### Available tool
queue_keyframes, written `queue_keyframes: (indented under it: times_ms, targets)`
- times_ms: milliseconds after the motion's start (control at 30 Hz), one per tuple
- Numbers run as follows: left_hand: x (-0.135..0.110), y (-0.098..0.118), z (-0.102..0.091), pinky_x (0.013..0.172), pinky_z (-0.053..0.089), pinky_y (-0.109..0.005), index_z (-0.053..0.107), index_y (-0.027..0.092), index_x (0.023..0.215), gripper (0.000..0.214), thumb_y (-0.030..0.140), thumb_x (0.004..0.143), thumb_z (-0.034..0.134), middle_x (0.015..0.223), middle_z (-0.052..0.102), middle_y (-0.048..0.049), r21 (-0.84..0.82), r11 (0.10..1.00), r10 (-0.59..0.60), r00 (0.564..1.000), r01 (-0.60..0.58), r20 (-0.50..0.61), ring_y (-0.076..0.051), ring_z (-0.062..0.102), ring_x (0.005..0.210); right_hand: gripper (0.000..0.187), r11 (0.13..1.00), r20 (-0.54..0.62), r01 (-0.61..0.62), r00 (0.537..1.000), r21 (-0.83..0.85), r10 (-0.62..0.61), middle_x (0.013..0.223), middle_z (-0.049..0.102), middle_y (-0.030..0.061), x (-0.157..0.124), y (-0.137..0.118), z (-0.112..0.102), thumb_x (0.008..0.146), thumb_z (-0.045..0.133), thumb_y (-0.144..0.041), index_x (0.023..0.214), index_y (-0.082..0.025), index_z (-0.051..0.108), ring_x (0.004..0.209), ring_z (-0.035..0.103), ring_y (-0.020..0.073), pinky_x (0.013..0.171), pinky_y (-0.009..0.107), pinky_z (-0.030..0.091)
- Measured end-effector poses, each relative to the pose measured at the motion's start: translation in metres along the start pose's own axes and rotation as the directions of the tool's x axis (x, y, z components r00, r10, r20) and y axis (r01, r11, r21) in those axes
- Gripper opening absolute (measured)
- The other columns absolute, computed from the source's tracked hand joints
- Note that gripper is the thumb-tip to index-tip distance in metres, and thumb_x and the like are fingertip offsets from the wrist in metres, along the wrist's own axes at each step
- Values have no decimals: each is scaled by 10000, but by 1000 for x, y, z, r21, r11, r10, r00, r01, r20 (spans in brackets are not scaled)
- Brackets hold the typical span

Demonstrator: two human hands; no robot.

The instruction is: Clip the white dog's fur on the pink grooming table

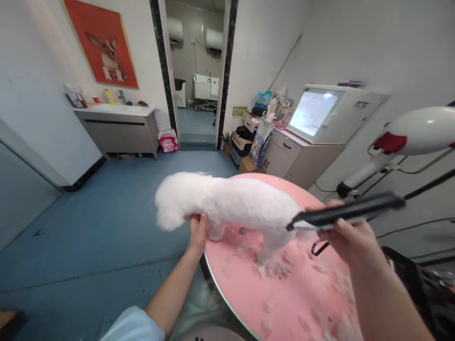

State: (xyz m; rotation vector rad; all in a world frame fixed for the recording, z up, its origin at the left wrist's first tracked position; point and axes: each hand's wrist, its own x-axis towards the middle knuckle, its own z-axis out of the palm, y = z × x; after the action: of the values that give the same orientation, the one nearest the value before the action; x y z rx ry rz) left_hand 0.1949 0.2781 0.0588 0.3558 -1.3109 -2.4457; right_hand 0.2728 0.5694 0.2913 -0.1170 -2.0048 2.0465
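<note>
A white fluffy dog [245, 199] stands on a round pink grooming table [238, 279], its head to the left, past the table's edge. My left hand [198, 231] is closed at the fur under its neck, with some fingertips hidden there. Held in my right hand [350, 239] is a black hair clipper [350, 210], slightly blurred. The clipper's head end is at the dog's rump; whether it touches the fur I cannot tell. Tufts of cut white hair [277, 267] lie on the tabletop around the legs and towards the right.
To the right, a white dryer [423, 130] hangs on an arm beside the table. A lit white cabinet [316, 113] stands on a counter behind. At the back left is a sink unit [117, 125]. A doorway [197, 137] opens onto another room. Blue floor [106, 222] lies left.
</note>
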Motion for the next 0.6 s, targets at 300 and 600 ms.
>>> queue_keyframes:
  times_ms: [300,600]
  targets:
    - [41,10,37,759,513,-270,635,199,1053,524,520,679,812,973,724,-47,-302,939,-205,973,165,-105,-183,659,864,255,584,748,522,616,-622,246,707,614,-10,139,-37,256,678,743,-224,815,-190,530,584,550,127,493,244,434]
    - [60,18,31,703,496,-268,637,165,1023,504,543,710,755,889,710,-45,-160,969,-200,977,187,-72,-164,629,766,324,501,846,685,473,-529,246,952,673,52,131,-35,253,763,680,-367,976,-145,578,822,609,185,712,288,473]
